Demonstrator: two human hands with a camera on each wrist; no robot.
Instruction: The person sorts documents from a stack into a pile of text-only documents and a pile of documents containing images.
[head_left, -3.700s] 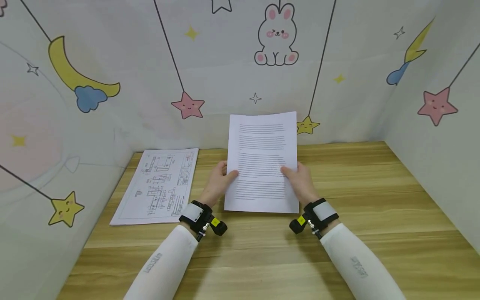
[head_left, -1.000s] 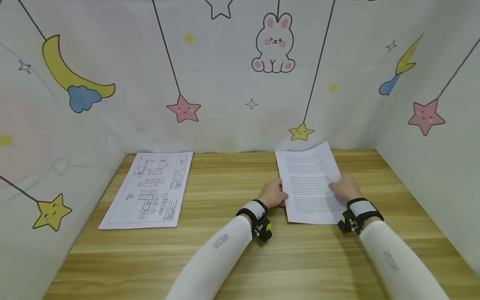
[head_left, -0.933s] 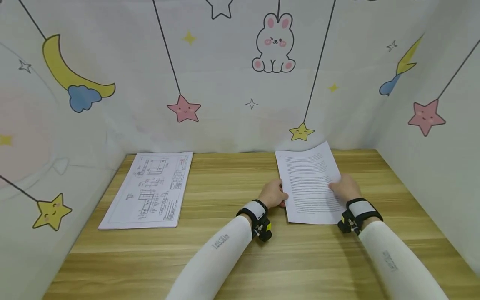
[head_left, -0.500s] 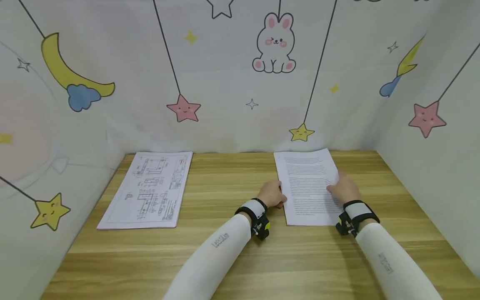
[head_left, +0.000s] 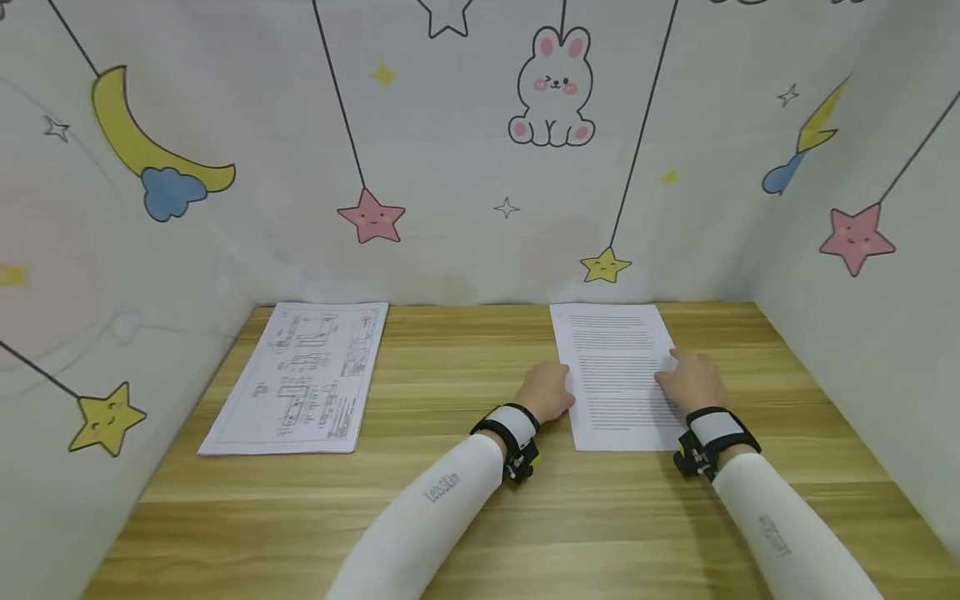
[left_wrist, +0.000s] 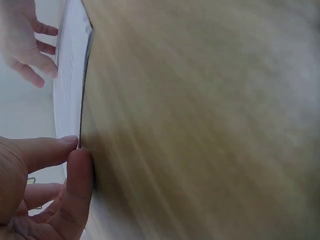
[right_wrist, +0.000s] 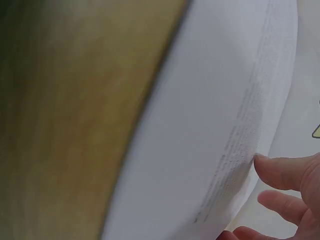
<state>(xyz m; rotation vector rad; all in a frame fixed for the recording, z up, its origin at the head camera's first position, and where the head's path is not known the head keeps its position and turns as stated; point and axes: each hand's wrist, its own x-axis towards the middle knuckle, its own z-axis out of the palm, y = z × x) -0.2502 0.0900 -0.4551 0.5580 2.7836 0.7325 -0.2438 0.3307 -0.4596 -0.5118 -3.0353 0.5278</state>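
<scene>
A stack of white paper (head_left: pixel 615 375), its top sheet printed with lines of text, lies flat at the back right of the table. My left hand (head_left: pixel 546 392) is at its left edge. In the left wrist view the thumb (left_wrist: pixel 67 142) and the forefinger (left_wrist: pixel 80 175) touch that edge, their tips close together. On the right side, my right hand (head_left: pixel 693 382) lies over the stack's edge. In the right wrist view its thumb (right_wrist: pixel 280 172) touches the printed sheet, while the other fingers are loosely spread beside the edge.
A second paper stack (head_left: pixel 300 379), with technical drawings on top, lies at the back left of the wooden table (head_left: pixel 465 517). Behind the table hangs a pale cloth (head_left: pixel 450 142) printed with stars, a moon and a rabbit. Each wrist wears a strapped camera.
Earlier both hands held the text sheets upright mid-table, then brought them right and down. The raised far right corner has since settled flat. The left fingers have loosened at the edge.
</scene>
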